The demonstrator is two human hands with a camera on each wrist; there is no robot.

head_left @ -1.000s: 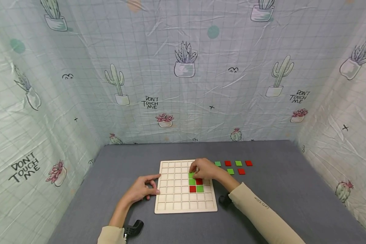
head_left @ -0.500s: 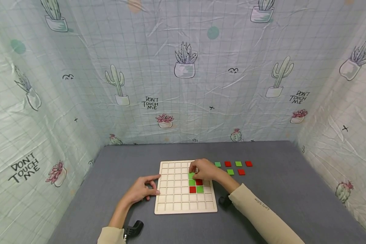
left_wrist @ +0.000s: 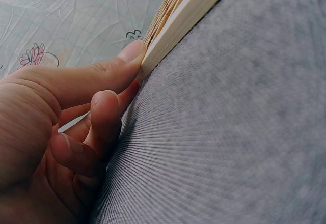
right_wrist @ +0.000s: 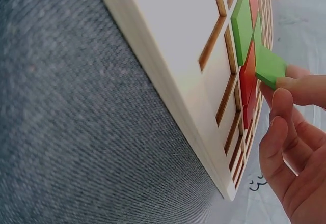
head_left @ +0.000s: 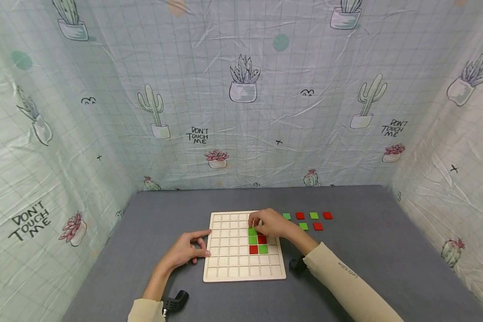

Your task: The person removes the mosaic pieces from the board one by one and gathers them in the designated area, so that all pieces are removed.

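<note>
A square wooden board (head_left: 222, 260) with a grid of shallow cells lies on the table. My right hand (head_left: 270, 223) is over its upper right part, pinching a green square tile (right_wrist: 270, 67) between thumb and fingers. That tile is tilted, its lower edge at the cells. Set in cells close by are a red tile (head_left: 253, 249), a green tile (head_left: 263, 249) and several more. At the board's left edge, my left hand (head_left: 182, 251) touches the rim with the thumb and extended index finger, spread apart. In the left wrist view, the thumb (left_wrist: 133, 52) presses the wooden edge; the other fingers are loosely bent.
Beyond my right wrist, several loose tiles lie on the grey table in two rows, among them a red tile (head_left: 327, 215) and a green tile (head_left: 303, 226). A printed cloth (head_left: 241, 134) hangs behind the table and on both sides.
Both hands stay nearly in place. The right fingertips have shifted slightly with the green tile, and a little more red shows beside the thumb.
</note>
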